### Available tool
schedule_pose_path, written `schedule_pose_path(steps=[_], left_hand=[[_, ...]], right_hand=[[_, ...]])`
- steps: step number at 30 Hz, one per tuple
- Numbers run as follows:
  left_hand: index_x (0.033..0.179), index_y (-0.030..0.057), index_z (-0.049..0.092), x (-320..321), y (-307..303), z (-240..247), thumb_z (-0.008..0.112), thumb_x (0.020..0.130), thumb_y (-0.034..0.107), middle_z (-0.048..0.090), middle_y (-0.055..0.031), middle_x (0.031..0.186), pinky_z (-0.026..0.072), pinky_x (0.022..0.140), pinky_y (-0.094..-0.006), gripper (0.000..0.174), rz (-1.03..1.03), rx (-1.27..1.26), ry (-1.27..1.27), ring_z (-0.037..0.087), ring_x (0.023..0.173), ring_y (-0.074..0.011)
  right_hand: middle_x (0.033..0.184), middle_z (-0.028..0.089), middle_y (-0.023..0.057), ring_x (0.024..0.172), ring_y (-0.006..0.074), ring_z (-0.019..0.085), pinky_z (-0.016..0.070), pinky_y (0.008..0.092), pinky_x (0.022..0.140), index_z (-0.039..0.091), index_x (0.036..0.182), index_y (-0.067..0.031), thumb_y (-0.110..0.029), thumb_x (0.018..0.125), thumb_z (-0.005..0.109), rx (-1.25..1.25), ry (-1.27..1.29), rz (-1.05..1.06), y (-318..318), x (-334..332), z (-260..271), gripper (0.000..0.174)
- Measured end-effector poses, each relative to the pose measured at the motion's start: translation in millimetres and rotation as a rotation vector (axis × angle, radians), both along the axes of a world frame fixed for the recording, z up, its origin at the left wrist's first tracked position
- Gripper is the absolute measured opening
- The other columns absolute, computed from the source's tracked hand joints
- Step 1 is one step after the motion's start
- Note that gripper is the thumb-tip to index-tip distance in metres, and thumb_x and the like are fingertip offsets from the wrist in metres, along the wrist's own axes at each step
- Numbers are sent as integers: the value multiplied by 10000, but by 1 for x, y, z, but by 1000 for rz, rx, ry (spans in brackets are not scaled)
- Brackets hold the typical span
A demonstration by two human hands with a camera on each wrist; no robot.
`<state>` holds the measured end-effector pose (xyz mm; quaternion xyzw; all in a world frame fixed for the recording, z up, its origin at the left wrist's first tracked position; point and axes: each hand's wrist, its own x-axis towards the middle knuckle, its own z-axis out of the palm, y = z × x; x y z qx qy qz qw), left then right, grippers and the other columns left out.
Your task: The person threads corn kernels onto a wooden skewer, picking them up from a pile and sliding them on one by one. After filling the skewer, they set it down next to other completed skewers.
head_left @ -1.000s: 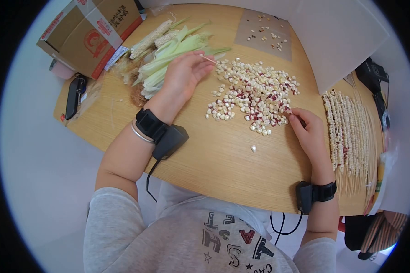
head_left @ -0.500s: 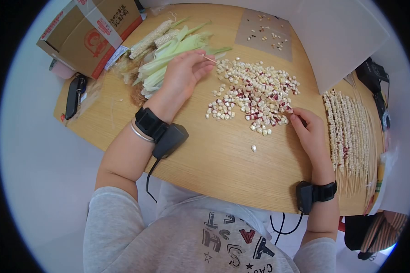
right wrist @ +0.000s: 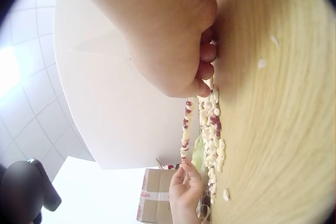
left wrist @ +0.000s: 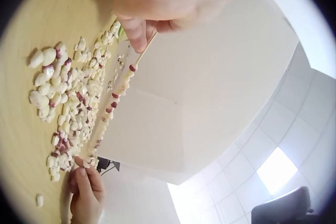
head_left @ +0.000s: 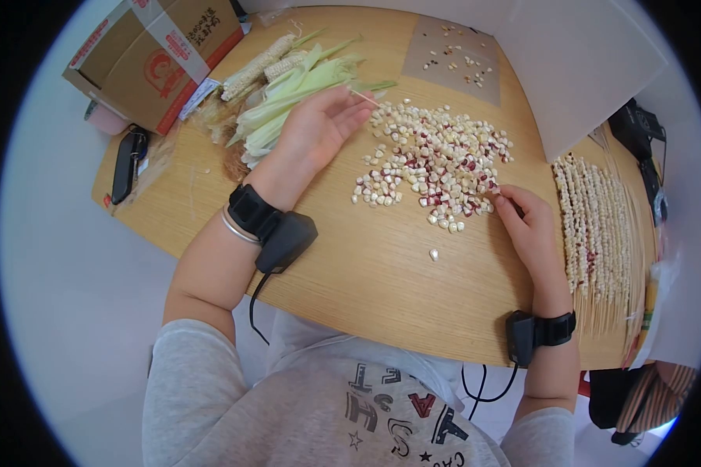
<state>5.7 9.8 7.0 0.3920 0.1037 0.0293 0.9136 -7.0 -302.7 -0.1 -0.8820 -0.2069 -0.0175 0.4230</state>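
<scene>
My left hand pinches the bare end of a thin stick between thumb and fingers, the other fingers loosely bent. White and dark red corn kernels are threaded along it in a row. At the far end, my right hand pinches the tip between thumb and forefinger. The kernel-covered stick stretches between both hands, over a loose pile of corn kernels on the wooden table. One kernel lies apart, toward the front. In the right wrist view, the right fingertips are partly hidden behind the hand.
Corn husks and stripped cobs lie left of the pile, near a cardboard box. Several kernel-threaded sticks lie in rows at the right. A grey sheet holds scattered kernels at the back, beside a white panel.
My left hand has rolled slightly, showing more palm, and its end of the stick has shifted a little to the right. The right hand stays almost still.
</scene>
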Motion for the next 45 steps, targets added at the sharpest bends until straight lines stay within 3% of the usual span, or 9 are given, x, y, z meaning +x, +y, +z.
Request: schedule_pose_path(steps=[6,16,27,45], left_hand=[[900,-26,542,5,6,-11,577,826,87,581,-129,858,496,735,-287,139,-33,10,-24,561,794,-193],[877,2,551,5,4,-10,596,816,103,583,-110,815,472,686,-268,127,-34,34,-38,538,739,-165],[886,23,549,1,-2,-4,601,811,110,591,-90,804,467,684,-260,126,14,169,-46,542,733,-150],[810,24,545,2,-2,-8,595,790,80,571,-81,751,452,641,-261,77,-76,-7,-6,521,691,-149]], right_hand=[[753,608,123,652,169,556,431,269,600,615,916,25,-106,806,580,-13,9,-9,-3,2,-3,175],[810,622,152,732,234,591,445,298,652,615,925,23,-129,820,565,-12,-19,-11,-6,5,-9,191],[775,619,134,676,199,569,436,285,619,622,917,18,-111,814,567,-3,-23,0,-7,5,-9,173],[797,627,142,688,218,592,452,285,626,630,908,16,-88,788,598,-58,-54,-24,-4,1,-3,161]])
